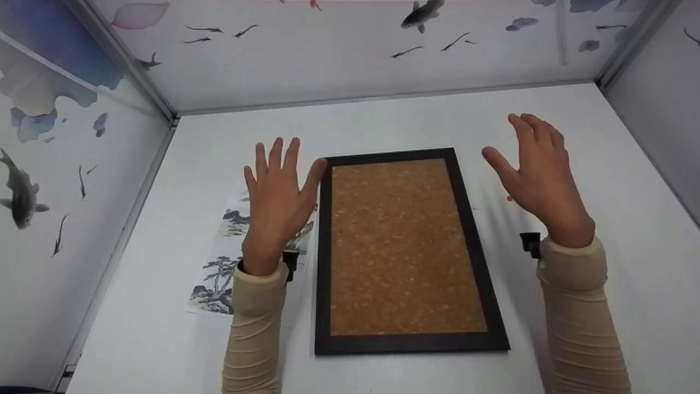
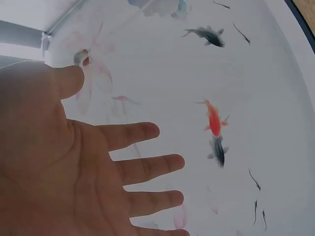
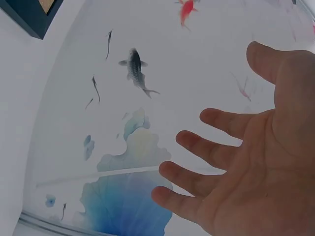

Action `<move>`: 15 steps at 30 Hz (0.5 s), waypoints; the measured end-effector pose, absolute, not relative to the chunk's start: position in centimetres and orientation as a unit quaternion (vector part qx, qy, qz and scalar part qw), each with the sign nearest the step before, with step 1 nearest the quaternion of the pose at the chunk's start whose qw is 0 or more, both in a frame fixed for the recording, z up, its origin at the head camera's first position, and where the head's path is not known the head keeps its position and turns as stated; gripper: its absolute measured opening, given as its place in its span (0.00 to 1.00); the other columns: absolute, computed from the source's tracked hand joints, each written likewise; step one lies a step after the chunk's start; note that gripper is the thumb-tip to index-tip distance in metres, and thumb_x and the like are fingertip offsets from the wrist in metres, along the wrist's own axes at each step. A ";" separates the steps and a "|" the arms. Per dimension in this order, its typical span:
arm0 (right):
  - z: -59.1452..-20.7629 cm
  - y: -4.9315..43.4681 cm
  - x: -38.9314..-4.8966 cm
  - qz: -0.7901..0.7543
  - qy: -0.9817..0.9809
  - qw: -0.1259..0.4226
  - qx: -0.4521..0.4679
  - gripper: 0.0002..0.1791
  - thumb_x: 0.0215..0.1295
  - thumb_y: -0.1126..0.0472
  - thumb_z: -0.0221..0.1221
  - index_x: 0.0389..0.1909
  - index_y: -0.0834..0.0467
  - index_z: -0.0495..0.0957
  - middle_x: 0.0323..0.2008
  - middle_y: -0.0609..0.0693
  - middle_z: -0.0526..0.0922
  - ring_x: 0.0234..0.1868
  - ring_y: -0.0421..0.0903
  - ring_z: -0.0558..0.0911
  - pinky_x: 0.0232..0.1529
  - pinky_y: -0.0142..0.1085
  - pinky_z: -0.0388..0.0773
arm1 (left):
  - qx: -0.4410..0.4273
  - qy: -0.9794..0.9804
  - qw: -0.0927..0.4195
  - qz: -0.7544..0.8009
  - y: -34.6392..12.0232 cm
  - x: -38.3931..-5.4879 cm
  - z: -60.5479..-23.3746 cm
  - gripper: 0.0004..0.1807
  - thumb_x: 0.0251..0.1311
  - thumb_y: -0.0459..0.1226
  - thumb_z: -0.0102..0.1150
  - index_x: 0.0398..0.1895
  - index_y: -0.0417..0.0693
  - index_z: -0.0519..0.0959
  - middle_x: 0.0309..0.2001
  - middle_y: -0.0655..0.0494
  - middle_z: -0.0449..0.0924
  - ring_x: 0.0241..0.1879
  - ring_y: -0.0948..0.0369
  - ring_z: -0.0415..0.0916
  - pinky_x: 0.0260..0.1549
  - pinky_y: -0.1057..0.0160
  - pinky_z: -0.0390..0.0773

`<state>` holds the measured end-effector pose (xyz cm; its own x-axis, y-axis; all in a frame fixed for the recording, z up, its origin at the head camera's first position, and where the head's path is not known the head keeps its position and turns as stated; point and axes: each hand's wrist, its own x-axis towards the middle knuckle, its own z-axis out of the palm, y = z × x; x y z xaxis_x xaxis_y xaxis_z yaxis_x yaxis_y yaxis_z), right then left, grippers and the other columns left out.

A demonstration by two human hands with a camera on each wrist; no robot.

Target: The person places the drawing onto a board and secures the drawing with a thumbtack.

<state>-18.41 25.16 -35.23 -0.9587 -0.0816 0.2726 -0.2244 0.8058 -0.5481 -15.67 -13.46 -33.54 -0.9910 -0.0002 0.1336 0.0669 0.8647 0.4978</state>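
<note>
A cork board (image 1: 402,246) in a black frame lies flat on the white table between the two hands. My left hand (image 1: 279,202) is held up with its fingers spread, its thumb tip overlapping the frame's far left corner in the head view. Behind that hand lies a paper sheet (image 1: 216,279) printed with ink trees and rocks, partly hidden by the hand and forearm. To the right of the board, my right hand (image 1: 541,169) is raised, thumb apart from the fingers. Both palms, the left (image 2: 44,162) and the right (image 3: 266,182), hold nothing.
A small red-orange thing (image 1: 509,198) shows beside the right hand, mostly hidden by it. White panels printed with fish and leaves stand around the table, with a back wall (image 1: 339,71) and a left wall (image 1: 82,142). Each wrist carries a small black camera (image 1: 530,244).
</note>
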 end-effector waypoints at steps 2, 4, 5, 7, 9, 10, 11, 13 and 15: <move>-35.3 25.3 -18.5 0.304 -0.942 0.118 0.079 0.42 0.77 0.43 0.54 0.78 0.65 0.55 0.76 0.68 0.54 0.78 0.70 0.49 0.74 0.67 0.45 | -0.008 -0.958 0.070 -0.278 -14.2 -15.8 -33.5 0.42 0.76 0.64 0.36 0.82 0.47 0.54 0.82 0.41 0.46 0.82 0.42 0.30 0.76 0.35 0.33; -35.3 25.5 -18.5 0.305 -0.942 0.118 0.077 0.41 0.77 0.44 0.55 0.78 0.66 0.56 0.76 0.69 0.55 0.77 0.71 0.49 0.74 0.67 0.47 | 0.004 -0.952 0.075 -0.296 -15.1 -16.1 -33.5 0.42 0.77 0.62 0.37 0.82 0.45 0.53 0.81 0.39 0.47 0.82 0.42 0.32 0.77 0.38 0.34; -35.4 25.6 -18.5 0.305 -0.942 0.118 0.076 0.40 0.77 0.44 0.55 0.77 0.66 0.56 0.76 0.69 0.55 0.76 0.72 0.50 0.73 0.67 0.48 | 0.009 -0.950 0.077 -0.304 -15.5 -16.2 -33.6 0.42 0.77 0.62 0.37 0.82 0.44 0.53 0.81 0.39 0.47 0.82 0.42 0.33 0.78 0.39 0.35; -35.4 25.8 -18.5 0.306 -0.942 0.119 0.075 0.40 0.77 0.45 0.55 0.77 0.67 0.57 0.75 0.69 0.56 0.75 0.73 0.51 0.72 0.67 0.50 | 0.023 -0.945 0.080 -0.315 -16.5 -16.4 -33.7 0.42 0.77 0.61 0.37 0.81 0.42 0.53 0.81 0.37 0.48 0.81 0.41 0.36 0.78 0.42 0.36; -35.4 26.0 -18.6 0.308 -0.941 0.120 0.072 0.39 0.77 0.46 0.55 0.76 0.67 0.58 0.74 0.70 0.56 0.74 0.74 0.52 0.71 0.67 0.51 | 0.036 -0.941 0.083 -0.325 -17.4 -16.7 -33.9 0.43 0.77 0.61 0.37 0.81 0.40 0.53 0.80 0.37 0.49 0.81 0.42 0.38 0.79 0.44 0.39; -35.4 26.0 -18.6 0.308 -0.941 0.120 0.071 0.39 0.77 0.46 0.55 0.76 0.67 0.58 0.74 0.70 0.56 0.74 0.74 0.52 0.71 0.68 0.52 | 0.044 -0.939 0.084 -0.330 -17.9 -16.7 -34.0 0.43 0.77 0.62 0.37 0.81 0.40 0.54 0.80 0.37 0.50 0.81 0.42 0.40 0.79 0.44 0.41; -35.4 26.1 -18.7 0.308 -0.941 0.119 0.070 0.39 0.77 0.46 0.55 0.76 0.67 0.58 0.74 0.70 0.56 0.74 0.74 0.52 0.71 0.68 0.52 | 0.051 -0.937 0.085 -0.336 -18.4 -16.7 -34.0 0.44 0.77 0.62 0.37 0.81 0.39 0.54 0.80 0.37 0.50 0.81 0.42 0.41 0.78 0.44 0.43; -35.5 26.4 -18.7 0.309 -0.941 0.119 0.068 0.39 0.77 0.45 0.55 0.76 0.67 0.58 0.74 0.71 0.57 0.73 0.74 0.53 0.70 0.68 0.53 | 0.066 -0.931 0.087 -0.348 -19.4 -16.8 -34.1 0.44 0.76 0.63 0.37 0.80 0.39 0.54 0.79 0.37 0.51 0.80 0.43 0.44 0.78 0.43 0.46; -35.6 26.6 -18.8 0.310 -0.941 0.116 0.062 0.39 0.77 0.44 0.54 0.76 0.67 0.59 0.74 0.71 0.57 0.73 0.75 0.53 0.70 0.68 0.53 | 0.081 -0.927 0.086 -0.357 -20.4 -16.8 -34.2 0.45 0.76 0.63 0.37 0.80 0.38 0.54 0.79 0.37 0.51 0.80 0.42 0.46 0.77 0.42 0.49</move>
